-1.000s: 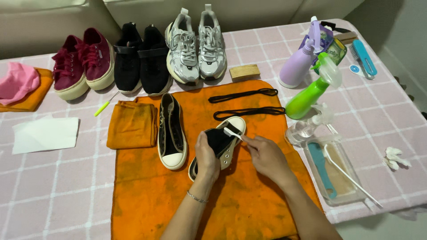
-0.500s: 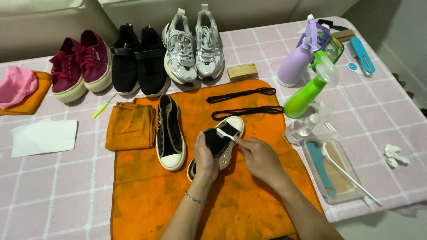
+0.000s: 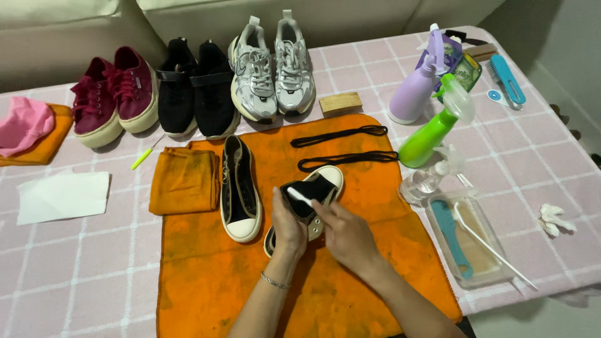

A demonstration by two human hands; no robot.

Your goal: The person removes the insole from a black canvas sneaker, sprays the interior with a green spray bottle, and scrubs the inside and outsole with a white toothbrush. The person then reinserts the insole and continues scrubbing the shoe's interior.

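On the orange towel (image 3: 206, 281), the left hand (image 3: 287, 226) grips a black sneaker (image 3: 307, 199) tilted on its side, the right hand (image 3: 346, 235) pinches a white brush (image 3: 299, 196) against it, its mate (image 3: 238, 188) just left, 2 laces (image 3: 341, 145) beyond, open towel nearer.

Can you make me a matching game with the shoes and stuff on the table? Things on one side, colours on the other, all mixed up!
Things:
1. Pair of strap shoes in the back row
2. Spray bottle nearest the loose laces
3. Towel under the hands
4. Lace-up sneakers at the far left of the row

Colours:
A. orange
B. dark red
C. black
D. green

Right pairs: 1-C, 2-D, 3-A, 4-B
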